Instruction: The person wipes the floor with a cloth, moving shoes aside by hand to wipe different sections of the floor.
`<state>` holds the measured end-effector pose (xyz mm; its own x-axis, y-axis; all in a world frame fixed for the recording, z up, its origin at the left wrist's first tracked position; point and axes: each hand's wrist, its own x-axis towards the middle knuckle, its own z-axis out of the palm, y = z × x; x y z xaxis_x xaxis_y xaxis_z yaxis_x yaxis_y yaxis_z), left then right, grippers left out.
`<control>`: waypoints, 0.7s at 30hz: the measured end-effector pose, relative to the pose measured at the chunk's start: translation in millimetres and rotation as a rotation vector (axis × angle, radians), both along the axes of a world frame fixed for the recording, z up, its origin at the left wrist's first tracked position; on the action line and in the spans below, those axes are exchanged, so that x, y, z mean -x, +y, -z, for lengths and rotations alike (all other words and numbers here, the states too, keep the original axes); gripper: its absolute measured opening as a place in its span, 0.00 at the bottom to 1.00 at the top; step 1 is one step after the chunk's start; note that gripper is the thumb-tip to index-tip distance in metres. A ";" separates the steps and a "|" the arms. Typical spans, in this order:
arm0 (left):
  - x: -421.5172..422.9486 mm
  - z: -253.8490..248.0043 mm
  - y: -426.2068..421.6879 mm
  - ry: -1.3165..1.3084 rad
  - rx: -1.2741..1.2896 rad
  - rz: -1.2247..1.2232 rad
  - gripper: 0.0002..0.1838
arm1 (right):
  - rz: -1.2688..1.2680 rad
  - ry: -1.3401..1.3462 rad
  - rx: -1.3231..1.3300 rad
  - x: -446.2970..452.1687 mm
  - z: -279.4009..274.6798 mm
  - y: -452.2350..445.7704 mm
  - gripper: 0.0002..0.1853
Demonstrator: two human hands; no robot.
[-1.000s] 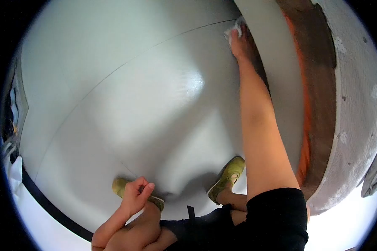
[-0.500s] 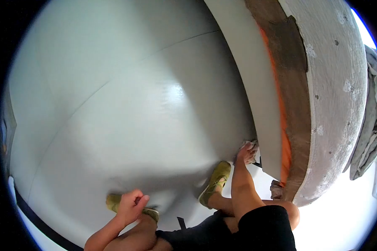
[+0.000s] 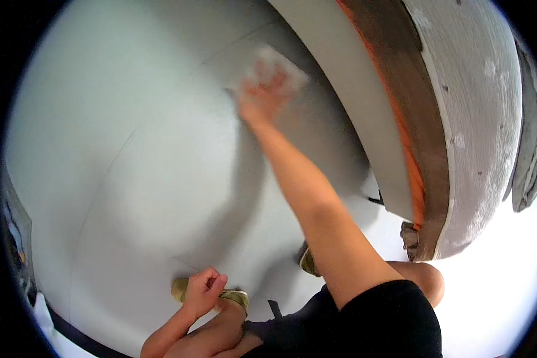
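Observation:
My right hand (image 3: 267, 89) lies spread on a whitish cloth (image 3: 292, 74), pressing it against the smooth grey floor (image 3: 161, 179). Both hand and cloth are blurred by motion, and the arm reaches far forward. My left hand (image 3: 204, 290) is closed in a loose fist above my left knee, near a yellow-green shoe (image 3: 236, 296), with nothing visible in it. The other shoe (image 3: 308, 262) shows partly behind my right forearm.
On the right stands a bed with a pale base (image 3: 364, 113), a brown and orange fabric band (image 3: 426, 119) and a light textured cover (image 3: 477, 107). Grey folded fabric (image 3: 531, 149) hangs beyond it. Assorted items (image 3: 18, 238) sit at the left edge.
My right hand first came back along the bed base with the cloth, then moved forward and left over the floor, where the cloth is now spread flat. My left hand stays closed near the knee.

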<state>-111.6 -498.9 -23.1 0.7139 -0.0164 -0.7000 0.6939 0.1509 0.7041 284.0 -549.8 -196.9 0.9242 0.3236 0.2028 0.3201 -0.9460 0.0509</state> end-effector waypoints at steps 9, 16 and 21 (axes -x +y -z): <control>-20.9 17.3 4.6 -0.016 0.074 0.093 0.14 | -0.304 0.387 -0.211 65.5 -56.4 -13.0 0.30; -64.5 22.4 -5.8 -0.075 0.196 0.234 0.14 | 0.370 0.269 -0.099 185.0 -54.2 -202.0 0.33; -55.5 11.7 -25.1 -0.026 0.244 0.232 0.14 | 0.238 0.257 -0.015 147.3 -54.1 -198.6 0.33</control>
<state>-56.0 -524.0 -34.8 0.6889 -0.3459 -0.6370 0.7119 0.1572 0.6845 136.7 -748.4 -142.8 0.9949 0.0913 -0.0428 0.0906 -0.9957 -0.0174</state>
